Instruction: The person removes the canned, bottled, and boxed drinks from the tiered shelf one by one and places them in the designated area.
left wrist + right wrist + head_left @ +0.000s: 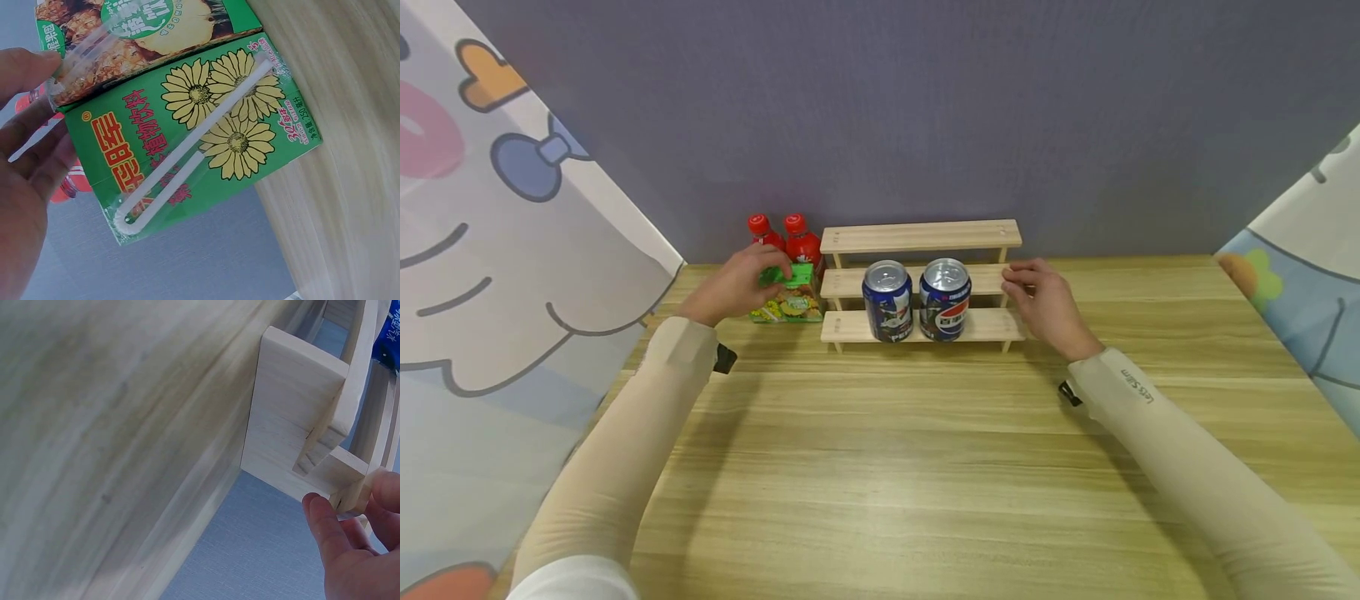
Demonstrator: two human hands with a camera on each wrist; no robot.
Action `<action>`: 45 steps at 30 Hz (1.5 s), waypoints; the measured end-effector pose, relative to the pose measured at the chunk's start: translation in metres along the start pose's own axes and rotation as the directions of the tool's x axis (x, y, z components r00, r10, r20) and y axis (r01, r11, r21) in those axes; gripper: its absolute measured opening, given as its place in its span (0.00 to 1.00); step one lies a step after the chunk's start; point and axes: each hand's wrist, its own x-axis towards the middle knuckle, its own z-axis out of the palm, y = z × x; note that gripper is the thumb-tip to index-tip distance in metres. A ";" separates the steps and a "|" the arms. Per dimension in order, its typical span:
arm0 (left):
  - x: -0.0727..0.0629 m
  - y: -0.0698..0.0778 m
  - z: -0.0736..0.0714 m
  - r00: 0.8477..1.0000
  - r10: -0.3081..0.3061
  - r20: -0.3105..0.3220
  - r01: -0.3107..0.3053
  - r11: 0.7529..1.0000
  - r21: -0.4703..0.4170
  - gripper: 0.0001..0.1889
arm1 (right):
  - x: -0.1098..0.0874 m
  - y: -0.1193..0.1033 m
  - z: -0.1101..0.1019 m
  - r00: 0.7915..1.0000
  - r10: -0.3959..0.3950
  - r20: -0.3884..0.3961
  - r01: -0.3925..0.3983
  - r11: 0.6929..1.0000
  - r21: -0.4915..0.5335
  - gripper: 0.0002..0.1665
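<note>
My left hand (pixel 737 283) reaches over two green drink cartons beside the rack's left end. In the left wrist view its thumb and fingers pinch the top corner of the pineapple drink carton (pixel 125 44). The chrysanthemum drink carton (pixel 200 134), with a bent white straw on its side, stands against it. At the other side, my right hand (pixel 1048 304) pinches the right end of the middle step of a three-step wooden rack (pixel 925 237). Its thumb and fingertips (pixel 319 509) close round the board's end in the right wrist view.
Two blue cola cans (pixel 888 302) stand side by side on the rack's lower part. Behind the cartons are two red-capped bottles (pixel 803 242). A grey wall (pixel 880 108) rises behind the wooden table (pixel 880 450), with cartoon-printed panels (pixel 512 275) on both sides.
</note>
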 end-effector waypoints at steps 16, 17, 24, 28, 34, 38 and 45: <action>0.001 0.000 0.003 0.998 -0.061 -0.026 0.062 0.998 0.025 0.11 | 0.000 -0.001 0.000 1.000 -0.008 -0.009 0.008 1.000 0.000 0.16; 0.001 0.000 0.003 0.998 -0.054 -0.033 0.055 0.998 0.030 0.11 | 0.000 -0.001 0.000 1.000 -0.009 -0.010 0.009 1.000 -0.001 0.16; -0.001 0.002 0.002 0.997 -0.034 -0.073 0.037 0.998 0.042 0.11 | 0.000 -0.002 -0.001 1.000 -0.005 -0.012 0.005 1.000 -0.003 0.16; -0.002 0.005 0.002 0.996 -0.042 -0.083 0.045 0.998 0.035 0.11 | 0.000 -0.003 -0.001 1.000 -0.004 -0.010 0.004 1.000 -0.003 0.16; -0.003 0.012 -0.001 0.995 -0.049 -0.089 0.051 0.998 0.023 0.11 | 0.000 -0.003 -0.001 1.000 -0.007 -0.009 0.007 1.000 -0.006 0.16; -0.001 0.020 -0.002 0.994 -0.042 -0.102 0.044 0.999 0.024 0.12 | 0.000 -0.004 -0.001 1.000 -0.006 -0.011 0.006 1.000 -0.011 0.16; 0.003 0.037 -0.002 0.994 -0.027 -0.108 0.029 1.000 0.012 0.12 | -0.001 -0.006 -0.002 1.000 -0.015 -0.018 0.014 1.000 -0.010 0.15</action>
